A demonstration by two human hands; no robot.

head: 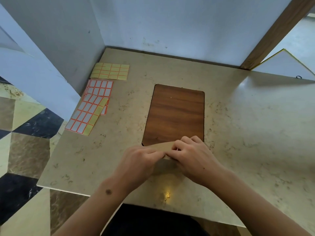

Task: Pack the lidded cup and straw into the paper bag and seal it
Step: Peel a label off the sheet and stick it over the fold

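A brown paper bag (pixel 161 146) stands near the front of the marble table (pixel 247 125), mostly covered by both hands. My left hand (pixel 138 160) grips the bag's top edge from the left. My right hand (pixel 192 155) pinches the same folded top edge from the right, fingers curled over it. The hands touch at the middle of the fold. The cup and the straw are not visible; the bag's inside is hidden.
Sheets of white, orange-bordered sticker labels (pixel 90 108) lie at the table's left edge, with a yellowish sheet (pixel 110 71) behind them. A wood-grain inset panel (pixel 175 114) sits mid-table just beyond the bag. Walls close the back and left; patterned floor lies left.
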